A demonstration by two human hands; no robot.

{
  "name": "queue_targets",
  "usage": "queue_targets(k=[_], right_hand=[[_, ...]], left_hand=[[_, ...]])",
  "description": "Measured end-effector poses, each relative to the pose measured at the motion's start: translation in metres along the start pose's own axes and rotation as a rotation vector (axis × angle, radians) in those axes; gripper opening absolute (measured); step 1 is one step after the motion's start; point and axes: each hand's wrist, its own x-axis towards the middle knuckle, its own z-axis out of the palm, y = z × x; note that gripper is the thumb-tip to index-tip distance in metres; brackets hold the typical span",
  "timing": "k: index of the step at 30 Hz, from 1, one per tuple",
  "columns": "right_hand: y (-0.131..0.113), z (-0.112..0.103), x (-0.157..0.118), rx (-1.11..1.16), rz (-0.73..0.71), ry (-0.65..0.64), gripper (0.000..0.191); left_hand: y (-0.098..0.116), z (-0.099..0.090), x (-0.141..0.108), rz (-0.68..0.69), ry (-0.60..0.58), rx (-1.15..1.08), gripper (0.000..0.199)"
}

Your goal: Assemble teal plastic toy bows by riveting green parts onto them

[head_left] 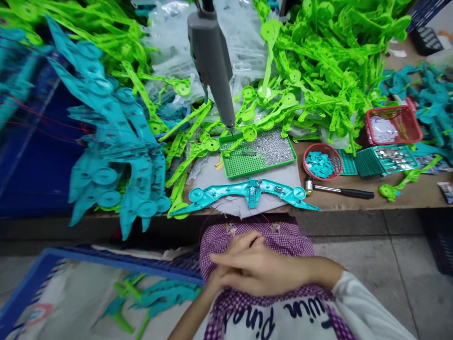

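Observation:
In my lap, over a purple checked apron (300, 241), my two hands lie one across the other. My right hand (265, 268) is on top, its fingers folded over my left hand (242, 242), which is partly hidden beneath it. Both look closed, and no part or tool shows in them. Just beyond them, at the table's front edge, a turquoise bow-shaped plastic part (226, 191) lies on a pale cloth (279, 177), with thin red wires hanging from it. Behind that part, a grey electric screwdriver (212, 61) hangs tip down above a green tray (240, 166) of small metal screws.
Lime-green plastic parts (318, 71) are heaped at the back, and turquoise parts (109, 127) are stacked at left. To the right are a hammer (343, 191), a red round basket (322, 175) and a red rectangular basket (412, 139). A blue crate (46, 257) stands low at left.

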Motion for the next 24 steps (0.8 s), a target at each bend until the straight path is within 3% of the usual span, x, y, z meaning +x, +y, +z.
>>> queue_targets(k=[3, 5, 7, 9, 11, 13, 16, 19, 22, 24], right_hand=[[0.005, -0.032, -0.036, -0.233, -0.214, 0.162, 0.054], [0.012, -0.047, -0.034, -0.419, -0.228, 0.150, 0.065], [0.021, -0.060, -0.021, -0.514, -0.191, 0.125, 0.056], [0.030, -0.073, -0.014, -0.503, -0.144, 0.212, 0.037], [0.038, -0.091, -0.017, -0.446, -0.063, 0.444, 0.028], [0.050, -0.112, -0.030, -0.341, 0.041, 0.757, 0.028], [0.074, -0.136, -0.054, -0.147, 0.228, 1.120, 0.030], [0.088, -0.147, -0.077, -0.077, 0.329, 1.230, 0.028], [0.079, -0.148, -0.098, -0.198, 0.308, 1.410, 0.030], [0.065, -0.139, -0.102, -0.436, 0.242, 1.587, 0.029]], left_hand=[[0.013, -0.017, -0.001, 0.069, -0.257, -0.260, 0.044], [0.023, -0.033, 0.000, 0.052, -0.266, -0.344, 0.045], [0.031, -0.049, 0.004, 0.085, -0.134, -0.284, 0.044], [0.030, -0.059, 0.011, 0.193, 0.062, -0.161, 0.040], [0.018, -0.062, 0.020, 0.254, 0.281, 0.023, 0.036], [-0.004, -0.059, 0.030, 0.231, 0.397, 0.242, 0.039], [-0.037, -0.050, 0.044, 0.212, 0.330, 0.438, 0.032], [-0.052, -0.052, 0.053, 0.263, 0.214, 0.388, 0.030], [-0.046, -0.066, 0.061, 0.247, 0.106, 0.282, 0.032], [-0.039, -0.077, 0.068, 0.190, 0.052, 0.210, 0.033]])
